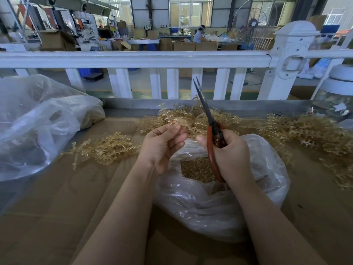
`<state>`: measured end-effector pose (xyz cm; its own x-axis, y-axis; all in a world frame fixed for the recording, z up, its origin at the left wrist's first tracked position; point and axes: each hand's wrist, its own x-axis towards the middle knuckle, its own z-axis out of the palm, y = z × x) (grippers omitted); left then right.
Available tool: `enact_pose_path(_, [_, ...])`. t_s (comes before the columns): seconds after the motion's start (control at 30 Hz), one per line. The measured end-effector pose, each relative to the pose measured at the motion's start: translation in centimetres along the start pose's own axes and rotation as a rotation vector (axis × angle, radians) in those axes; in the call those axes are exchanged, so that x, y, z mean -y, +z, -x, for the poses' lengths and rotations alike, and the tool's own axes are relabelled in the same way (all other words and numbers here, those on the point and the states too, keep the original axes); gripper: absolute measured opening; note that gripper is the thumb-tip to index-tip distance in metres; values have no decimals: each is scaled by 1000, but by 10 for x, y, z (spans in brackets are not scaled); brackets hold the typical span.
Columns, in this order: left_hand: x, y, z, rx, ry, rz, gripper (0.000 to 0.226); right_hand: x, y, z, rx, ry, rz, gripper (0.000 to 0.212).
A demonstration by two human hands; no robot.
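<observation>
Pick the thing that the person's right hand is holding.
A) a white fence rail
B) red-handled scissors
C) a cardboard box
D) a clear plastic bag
B: the right hand grips the red-handled scissors with the blades pointing up and away, while the left hand pinches a golden plastic sprig beside them.

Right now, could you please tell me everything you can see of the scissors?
The scissors have long, dark, narrow blades and red looped handles. They point up and away, tilted left, tips slightly apart. The right hand grips the handles, above the open plastic bag of small golden pieces.
</observation>
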<state>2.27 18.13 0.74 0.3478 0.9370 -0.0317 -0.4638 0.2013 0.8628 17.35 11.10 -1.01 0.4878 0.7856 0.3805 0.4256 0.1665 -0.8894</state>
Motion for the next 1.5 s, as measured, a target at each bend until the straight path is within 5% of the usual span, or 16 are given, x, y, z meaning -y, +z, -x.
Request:
enact_pose_path(0.23, [-2,-2,-2,-101,40,77,28,-2,-3,3,80,-183,178,51])
enact_pose_path(0.33, [-2,-3,-2,-104,70,14,11,-3,-2,4,152,-259,376,57])
enact_pose_path(0.5, [-3,-2,0,-99,78,-115,27,-7,-1,1,214,-235,571,58])
enact_pose_path(0.6, [-4,-1,1,-58,56,-131,18,-9,-1,-1,152,-190,624,53])
enact_pose_path(0.67, [-5,-1,2,-28,29,-97,4,-10,-2,-2,109,-149,615,52])
enact_pose_path(0.87, [-8,-3,3,24,13,34,17,-12,-6,-3,122,-65,485,46])
enact_pose_path(1.5, [-8,-3,4,1,176,-7,7,-10,-6,-1,91,-262,615,52])
